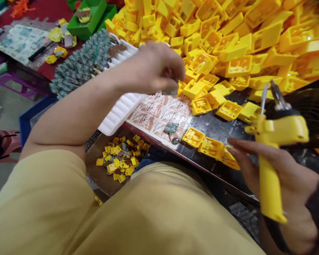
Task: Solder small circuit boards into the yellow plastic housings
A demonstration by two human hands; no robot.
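Observation:
My left hand (159, 69) is over the tiled-pattern sheet, its fingers pinched on a small, blurred grey-green piece (170, 92) that looks like a circuit board. My right hand (279, 177) is wrapped around a yellow soldering gun (271, 170), its metal tip pointing up and away from me. Near the right fingertips, a short row of open yellow plastic housings (210, 148) runs along the table edge. To the left of that row lies a green circuit board (171, 127), with a round metal part (175, 141) beside it.
A large heap of yellow housings (228, 42) covers the back. Grey-green boards (82, 60) are piled at the left beside a white ribbed foam tray (119, 113). Below the edge stands a cardboard box (95, 173) holding yellow pieces. Green bins (93, 21) stand farther back.

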